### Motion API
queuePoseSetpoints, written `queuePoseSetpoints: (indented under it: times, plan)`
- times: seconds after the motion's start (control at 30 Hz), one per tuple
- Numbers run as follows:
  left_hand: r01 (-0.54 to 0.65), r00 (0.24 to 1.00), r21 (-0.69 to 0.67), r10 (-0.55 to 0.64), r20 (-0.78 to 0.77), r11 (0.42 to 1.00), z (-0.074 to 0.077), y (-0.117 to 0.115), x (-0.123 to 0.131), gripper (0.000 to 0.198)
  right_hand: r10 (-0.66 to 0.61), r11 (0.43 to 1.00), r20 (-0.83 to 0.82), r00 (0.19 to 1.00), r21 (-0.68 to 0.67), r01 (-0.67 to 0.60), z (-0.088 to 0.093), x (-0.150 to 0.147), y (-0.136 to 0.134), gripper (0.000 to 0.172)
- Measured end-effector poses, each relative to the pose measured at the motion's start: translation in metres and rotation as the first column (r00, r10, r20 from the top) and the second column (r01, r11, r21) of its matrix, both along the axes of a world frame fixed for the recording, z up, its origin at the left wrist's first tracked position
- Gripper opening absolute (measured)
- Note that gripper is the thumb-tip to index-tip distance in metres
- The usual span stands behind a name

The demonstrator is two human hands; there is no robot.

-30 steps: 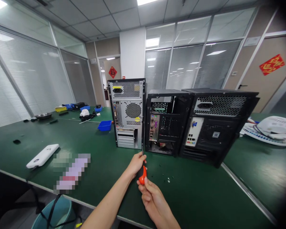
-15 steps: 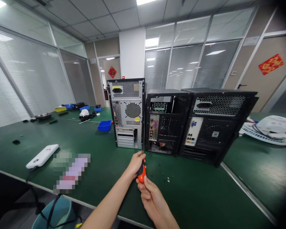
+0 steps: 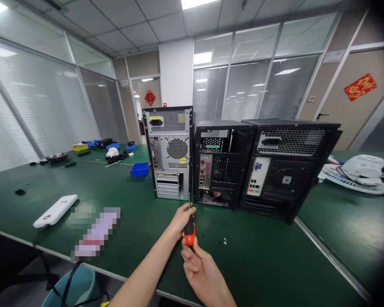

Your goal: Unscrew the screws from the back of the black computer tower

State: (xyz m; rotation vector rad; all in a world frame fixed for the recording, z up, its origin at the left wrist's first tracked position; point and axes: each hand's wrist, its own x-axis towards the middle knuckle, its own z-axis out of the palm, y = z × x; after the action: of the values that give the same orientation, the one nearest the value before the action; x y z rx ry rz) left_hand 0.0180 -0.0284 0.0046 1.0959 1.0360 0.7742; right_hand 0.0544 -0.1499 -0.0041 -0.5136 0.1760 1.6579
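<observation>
A screwdriver point(image 3: 189, 230) with a red and black handle points away from me, its thin shaft reaching the lower right corner of the silver-backed computer case point(image 3: 184, 181). My left hand point(image 3: 181, 218) is closed around the front of the handle and the shaft. At the handle's red butt end, the fingers of my right hand point(image 3: 200, 263) are closed on it. The case stands upright with its back panel towards me. Whether the tip sits in a screw is too small to tell.
Two black computer cases point(image 3: 224, 170) point(image 3: 288, 170) stand to the right. Several small screws point(image 3: 225, 241) lie on the green table point(image 3: 259, 256). A blue tray point(image 3: 140, 169), a white device point(image 3: 56, 211) and a blurred-out purple item point(image 3: 97, 234) are on the left.
My right hand has shifted slightly left and turned a little at the handle's end. The left hand keeps its hold; the whole view has moved slightly.
</observation>
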Motion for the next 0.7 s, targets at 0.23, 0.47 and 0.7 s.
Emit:
queuePoseSetpoints:
  times: [0.23,0.47,0.7]
  plan:
    - [0.024,0.999,-0.071,-0.021,0.045,0.997,-0.001,0.002,-0.002,0.029,-0.002,1.0,-0.08,0.997,0.009,0.002,0.008,-0.001,-0.003,0.015]
    - [0.132,0.978,-0.287,-0.078,0.194,0.949,0.003,0.006,-0.008,0.029,-0.009,0.999,-0.161,0.987,0.035,0.015,0.003,-0.004,-0.005,0.017]
    - [0.274,0.924,-0.431,-0.111,0.367,0.86,0.01,0.007,-0.012,0.03,-0.015,0.999,-0.261,0.965,0.032,0.024,0.008,-0.007,-0.006,0.021]
